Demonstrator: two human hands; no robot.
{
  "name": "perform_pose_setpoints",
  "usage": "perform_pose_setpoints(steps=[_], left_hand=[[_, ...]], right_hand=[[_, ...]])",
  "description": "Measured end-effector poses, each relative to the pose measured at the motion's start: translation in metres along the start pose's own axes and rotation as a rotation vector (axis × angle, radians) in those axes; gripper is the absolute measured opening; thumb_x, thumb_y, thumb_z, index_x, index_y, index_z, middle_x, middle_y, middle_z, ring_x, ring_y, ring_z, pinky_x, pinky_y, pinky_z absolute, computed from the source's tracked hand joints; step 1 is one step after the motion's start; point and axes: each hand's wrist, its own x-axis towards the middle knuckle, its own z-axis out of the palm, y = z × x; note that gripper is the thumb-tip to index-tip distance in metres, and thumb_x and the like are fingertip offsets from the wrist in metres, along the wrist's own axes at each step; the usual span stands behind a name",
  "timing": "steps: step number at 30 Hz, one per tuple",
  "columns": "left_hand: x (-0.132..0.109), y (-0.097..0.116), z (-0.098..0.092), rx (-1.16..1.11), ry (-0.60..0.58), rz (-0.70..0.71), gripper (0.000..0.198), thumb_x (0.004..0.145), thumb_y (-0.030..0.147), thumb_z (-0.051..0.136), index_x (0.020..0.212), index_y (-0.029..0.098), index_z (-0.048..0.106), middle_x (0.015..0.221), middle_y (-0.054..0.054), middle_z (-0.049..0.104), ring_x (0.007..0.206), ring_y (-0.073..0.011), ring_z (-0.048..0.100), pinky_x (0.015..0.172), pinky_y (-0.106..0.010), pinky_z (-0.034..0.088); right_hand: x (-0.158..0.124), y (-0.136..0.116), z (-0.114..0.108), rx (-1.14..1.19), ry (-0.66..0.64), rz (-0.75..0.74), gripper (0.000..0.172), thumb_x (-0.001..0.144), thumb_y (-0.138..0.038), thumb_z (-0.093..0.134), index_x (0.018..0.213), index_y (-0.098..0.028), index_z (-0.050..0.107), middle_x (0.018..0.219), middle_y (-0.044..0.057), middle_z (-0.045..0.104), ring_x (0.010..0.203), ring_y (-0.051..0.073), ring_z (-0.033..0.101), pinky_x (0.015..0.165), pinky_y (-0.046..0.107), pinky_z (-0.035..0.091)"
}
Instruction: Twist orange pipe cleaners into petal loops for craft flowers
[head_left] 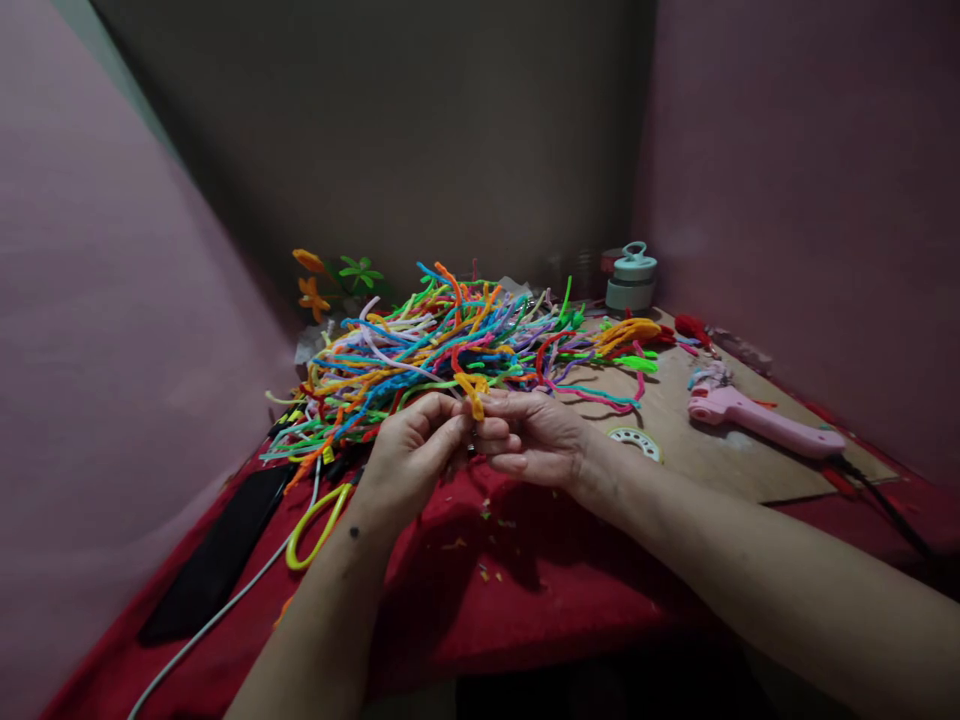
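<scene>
Between my two hands is a bent yellow-orange pipe cleaner [472, 388], shaped into a small loop. My left hand [420, 450] pinches at its lower end with thumb and forefinger. From the other side my right hand [532, 435] grips the same piece, its fingers curled and touching the left fingertips. Just behind the hands lies a large tangled heap of colourful pipe cleaners [390, 345]. A yellow scissors handle [304, 540] rests beside my left wrist.
A pink glue gun [772, 420] lies on a brown board [697, 475] at right, near a white tape roll [637, 443]. A pale green jar [631, 280] stands behind. Left are a black flat object [217, 560], a white cable [217, 622] and orange pipe-cleaner flowers [313, 298].
</scene>
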Motion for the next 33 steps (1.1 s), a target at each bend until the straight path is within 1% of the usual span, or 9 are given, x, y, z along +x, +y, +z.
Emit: perform_pose_setpoints(steps=[3,6,12,16,20,25,29,31,33], left_hand=[[0.0,0.002,-0.001,0.05,-0.02,0.014,0.02,0.08,0.035,0.055,0.074,0.017,0.049,0.052,0.004,0.052,0.043,-0.0075,0.045,0.042,-0.02,0.034],[0.0,0.005,-0.002,0.07,-0.01,-0.014,0.022,0.08,0.035,0.056,0.071,0.017,0.047,0.051,0.005,0.05,0.042,-0.0069,0.043,0.041,-0.019,0.033],[0.001,0.007,-0.005,0.113,-0.077,-0.079,0.024,0.077,0.036,0.056,0.065,0.018,0.045,0.049,0.005,0.048,0.042,-0.0071,0.042,0.042,-0.019,0.032],[0.001,0.004,-0.008,0.198,-0.158,-0.117,0.02,0.078,0.034,0.054,0.068,0.018,0.047,0.053,0.004,0.05,0.044,-0.0078,0.044,0.042,-0.019,0.032],[0.0,0.006,-0.012,0.225,-0.221,-0.139,0.02,0.078,0.034,0.053,0.069,0.017,0.048,0.056,0.004,0.05,0.044,-0.0072,0.042,0.043,-0.019,0.032],[-0.001,0.011,-0.022,0.205,-0.284,-0.175,0.023,0.077,0.038,0.055,0.07,0.016,0.05,0.058,0.003,0.05,0.045,-0.0069,0.041,0.041,-0.017,0.029],[0.0,0.013,-0.026,0.189,-0.292,-0.178,0.02,0.076,0.035,0.058,0.072,0.016,0.053,0.061,0.002,0.051,0.052,-0.008,0.045,0.047,-0.018,0.035],[0.001,0.012,-0.023,0.133,-0.26,-0.17,0.019,0.073,0.033,0.062,0.077,0.016,0.055,0.064,0.002,0.053,0.054,-0.0084,0.046,0.049,-0.019,0.037],[0.002,0.009,-0.018,0.023,-0.198,-0.159,0.021,0.073,0.032,0.063,0.085,0.017,0.055,0.068,0.002,0.057,0.051,-0.0073,0.046,0.047,-0.019,0.035]], right_hand=[[0.002,-0.002,0.001,-0.048,0.13,-0.091,0.002,0.074,-0.011,0.055,0.072,-0.012,0.057,0.056,-0.001,0.053,0.044,0.006,0.045,0.042,0.016,0.037],[0.004,-0.004,0.001,-0.096,0.217,-0.158,0.004,0.072,-0.01,0.057,0.068,-0.012,0.057,0.058,0.0,0.057,0.046,0.007,0.049,0.046,0.019,0.043],[0.005,-0.005,0.001,-0.07,0.282,-0.151,0.008,0.07,-0.009,0.06,0.065,-0.013,0.055,0.053,-0.001,0.054,0.047,0.007,0.048,0.046,0.017,0.042],[0.005,-0.007,0.003,-0.066,0.319,-0.143,0.009,0.07,-0.009,0.059,0.063,-0.013,0.054,0.051,-0.002,0.051,0.046,0.007,0.046,0.044,0.017,0.04],[0.003,-0.01,0.005,-0.033,0.366,-0.149,0.012,0.071,-0.007,0.055,0.061,-0.012,0.053,0.051,-0.001,0.051,0.046,0.006,0.045,0.042,0.016,0.039],[0.004,-0.009,0.005,-0.042,0.387,-0.174,0.009,0.07,-0.007,0.055,0.063,-0.012,0.055,0.052,0.0,0.052,0.045,0.006,0.045,0.041,0.016,0.04],[0.004,-0.005,0.005,-0.107,0.374,-0.196,0.006,0.067,-0.007,0.057,0.062,-0.011,0.056,0.051,-0.001,0.051,0.044,0.006,0.044,0.04,0.017,0.039],[0.004,-0.002,0.006,-0.143,0.34,-0.233,0.006,0.065,-0.007,0.058,0.061,-0.011,0.056,0.051,-0.001,0.051,0.045,0.006,0.044,0.04,0.017,0.038],[0.004,0.001,0.007,-0.171,0.312,-0.271,0.007,0.065,-0.008,0.059,0.06,-0.011,0.056,0.053,-0.001,0.052,0.045,0.006,0.044,0.039,0.017,0.036]])
